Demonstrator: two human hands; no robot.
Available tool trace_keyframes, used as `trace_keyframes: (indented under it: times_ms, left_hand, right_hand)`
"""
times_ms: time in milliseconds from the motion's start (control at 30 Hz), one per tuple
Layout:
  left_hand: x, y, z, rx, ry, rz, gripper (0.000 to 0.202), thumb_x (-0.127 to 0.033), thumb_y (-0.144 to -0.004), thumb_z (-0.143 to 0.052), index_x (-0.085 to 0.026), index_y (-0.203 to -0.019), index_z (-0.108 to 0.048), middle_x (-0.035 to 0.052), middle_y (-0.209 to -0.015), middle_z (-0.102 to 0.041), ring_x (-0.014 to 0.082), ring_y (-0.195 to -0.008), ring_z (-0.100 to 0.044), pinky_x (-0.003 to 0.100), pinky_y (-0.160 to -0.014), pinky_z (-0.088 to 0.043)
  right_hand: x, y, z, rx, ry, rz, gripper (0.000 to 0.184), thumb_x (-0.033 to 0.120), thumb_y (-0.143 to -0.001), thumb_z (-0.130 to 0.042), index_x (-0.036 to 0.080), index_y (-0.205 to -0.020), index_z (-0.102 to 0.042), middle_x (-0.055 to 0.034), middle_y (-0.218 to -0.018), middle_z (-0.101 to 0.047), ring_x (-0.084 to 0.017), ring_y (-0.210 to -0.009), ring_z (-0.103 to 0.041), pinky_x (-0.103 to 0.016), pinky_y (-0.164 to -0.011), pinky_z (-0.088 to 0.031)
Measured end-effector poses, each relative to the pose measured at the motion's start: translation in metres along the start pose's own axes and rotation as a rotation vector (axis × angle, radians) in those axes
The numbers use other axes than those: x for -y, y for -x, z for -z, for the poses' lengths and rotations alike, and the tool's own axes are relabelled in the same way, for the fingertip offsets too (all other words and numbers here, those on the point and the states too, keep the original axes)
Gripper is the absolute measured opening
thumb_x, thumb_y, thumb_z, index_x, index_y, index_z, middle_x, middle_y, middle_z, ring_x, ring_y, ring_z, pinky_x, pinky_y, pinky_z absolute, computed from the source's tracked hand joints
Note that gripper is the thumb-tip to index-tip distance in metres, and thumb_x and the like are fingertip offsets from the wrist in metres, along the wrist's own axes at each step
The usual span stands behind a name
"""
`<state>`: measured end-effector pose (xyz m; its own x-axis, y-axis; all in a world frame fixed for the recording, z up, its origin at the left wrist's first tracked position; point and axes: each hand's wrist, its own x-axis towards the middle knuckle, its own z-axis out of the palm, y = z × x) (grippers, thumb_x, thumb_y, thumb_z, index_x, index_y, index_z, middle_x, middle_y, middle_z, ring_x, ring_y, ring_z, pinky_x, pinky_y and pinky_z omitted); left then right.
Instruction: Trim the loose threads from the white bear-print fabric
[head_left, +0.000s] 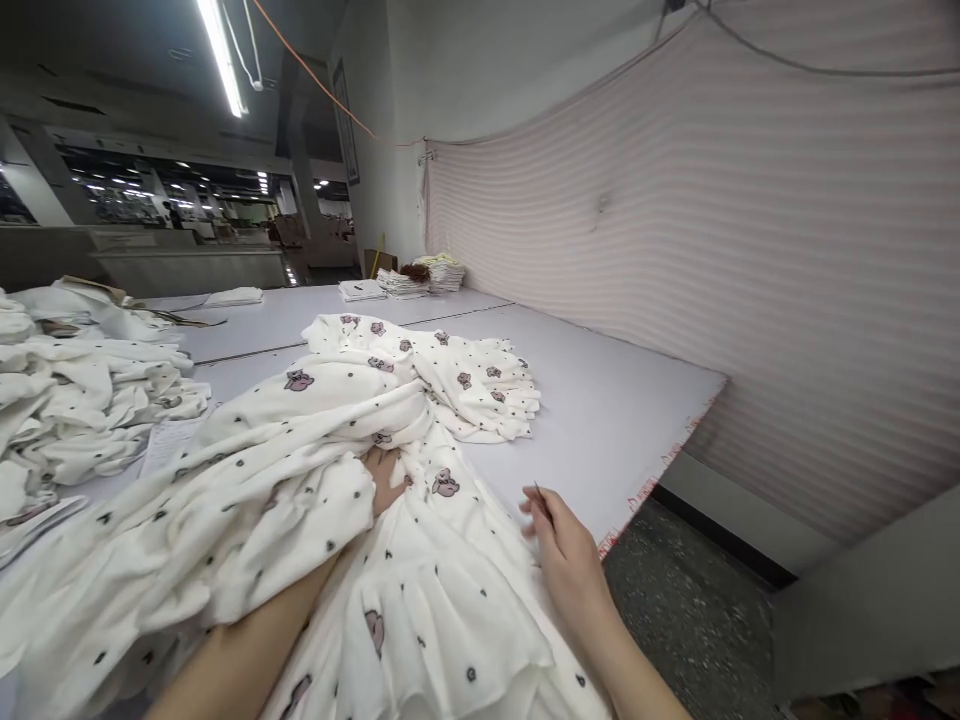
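A white fleecy garment (444, 545) with ruffled edges, small dark marks and pinkish-grey animal prints spreads over the table in front of me. My left hand (386, 480) reaches in among its folds. Its visible fingers are apart, and cloth hides part of the hand and forearm. To the right of the garment, my right hand (559, 535) is closed, with a thin, dark, pointed tool (541, 497) sticking out between the fingers. Most of that tool is hidden in the grip, so its kind cannot be made out.
More white printed garments (82, 400) are heaped on the left of the pale table (600, 385). A paper sheet (169, 445) lies beside them. Folded cloth stacks (439, 272) stand at the back. Striped cloth (637, 190) hangs along the right wall.
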<state>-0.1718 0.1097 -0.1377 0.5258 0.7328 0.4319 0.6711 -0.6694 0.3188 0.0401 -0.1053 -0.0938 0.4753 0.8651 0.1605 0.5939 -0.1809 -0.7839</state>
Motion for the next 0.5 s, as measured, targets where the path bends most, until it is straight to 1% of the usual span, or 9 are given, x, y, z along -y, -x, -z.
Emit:
trace_keyframes:
  times_ms: [67,100,133,200,233,267,300,400,500]
  left_hand:
    - [-0.014,0.016,0.015,0.002,0.028,-0.022,0.03,-0.029,-0.09,-0.054,-0.015,-0.117,-0.058,0.0093,-0.124,-0.058,0.0303,-0.114,-0.054,0.051,-0.099,-0.042]
    - [-0.025,0.027,0.024,0.002,0.05,-0.042,0.029,-0.026,-0.091,-0.049,-0.014,-0.116,-0.059,0.0101,-0.123,-0.058,0.0318,-0.115,-0.053,0.05,-0.101,-0.041]
    - [-0.038,0.039,0.034,0.002,0.076,-0.07,0.03,-0.023,-0.091,-0.044,-0.015,-0.114,-0.06,0.0103,-0.123,-0.059,0.0317,-0.117,-0.053,0.047,-0.102,-0.041]
    - [-0.073,0.066,0.054,0.043,0.15,-0.144,0.033,-0.02,-0.09,-0.038,-0.019,-0.114,-0.06,0.0087,-0.125,-0.059,0.0266,-0.117,-0.054,0.04,-0.102,-0.043]
    - [-0.093,0.08,0.063,0.089,0.195,-0.192,0.031,-0.021,-0.089,-0.041,-0.024,-0.115,-0.058,0.006,-0.126,-0.059,0.0236,-0.118,-0.054,0.037,-0.102,-0.044]
    - [-0.113,0.092,0.069,0.208,0.282,-0.247,0.033,-0.02,-0.087,-0.045,-0.026,-0.119,-0.055,0.0049,-0.131,-0.056,0.0221,-0.121,-0.052,0.035,-0.103,-0.043]
    - [-0.133,0.102,0.074,0.295,0.339,-0.313,0.038,-0.02,-0.082,-0.053,-0.028,-0.12,-0.053,0.0047,-0.135,-0.052,0.0231,-0.123,-0.049,0.035,-0.104,-0.042]
    - [-0.174,0.12,0.076,0.28,0.408,-0.361,0.027,-0.01,-0.079,-0.049,-0.024,-0.101,-0.055,0.0064,-0.133,-0.052,0.0263,-0.123,-0.046,0.042,-0.1,-0.04]
    - [-0.187,0.124,0.074,0.267,0.584,-0.24,0.016,-0.01,-0.086,-0.041,-0.022,-0.09,-0.05,0.0066,-0.108,-0.061,0.0221,-0.102,-0.055,0.035,-0.085,-0.045]
  right_hand:
    - [-0.006,0.044,0.014,-0.006,-0.118,-0.082,0.038,0.044,-0.096,-0.03,0.022,-0.112,-0.057,-0.0011,-0.083,-0.068,-0.014,-0.054,-0.06,-0.025,-0.063,-0.048]
    - [-0.01,0.064,0.018,-0.007,-0.173,-0.12,0.038,0.047,-0.095,-0.032,0.023,-0.109,-0.059,0.0,-0.078,-0.068,-0.014,-0.049,-0.057,-0.026,-0.061,-0.048]
    - [-0.015,0.081,0.019,-0.016,-0.223,-0.149,0.037,0.048,-0.093,-0.037,0.023,-0.106,-0.061,-0.0001,-0.077,-0.068,-0.015,-0.052,-0.058,-0.026,-0.062,-0.048]
    - [-0.021,0.105,0.018,-0.062,-0.301,-0.17,0.032,0.043,-0.086,-0.048,0.024,-0.105,-0.063,-0.0023,-0.087,-0.07,-0.019,-0.073,-0.065,-0.027,-0.071,-0.048]
    - [-0.022,0.112,0.016,-0.091,-0.336,-0.167,0.031,0.038,-0.081,-0.053,0.024,-0.106,-0.064,-0.0034,-0.094,-0.07,-0.021,-0.087,-0.065,-0.026,-0.076,-0.048]
    - [-0.022,0.115,0.014,-0.113,-0.362,-0.155,0.033,0.033,-0.076,-0.055,0.024,-0.106,-0.064,-0.0039,-0.099,-0.069,-0.022,-0.096,-0.063,-0.026,-0.078,-0.047]
    - [-0.02,0.117,0.011,-0.119,-0.377,-0.138,0.032,0.029,-0.073,-0.057,0.023,-0.104,-0.064,-0.0038,-0.1,-0.068,-0.022,-0.097,-0.062,-0.025,-0.078,-0.047]
    - [-0.01,0.114,0.006,-0.068,-0.39,-0.086,0.013,0.028,-0.076,-0.055,0.022,-0.086,-0.06,-0.0002,-0.081,-0.062,-0.015,-0.069,-0.057,-0.022,-0.06,-0.044]
    - [-0.001,0.114,0.006,-0.065,-0.362,-0.009,0.013,0.032,-0.083,-0.049,0.021,-0.08,-0.054,0.0048,-0.065,-0.049,-0.01,-0.048,-0.039,-0.02,-0.044,-0.029]
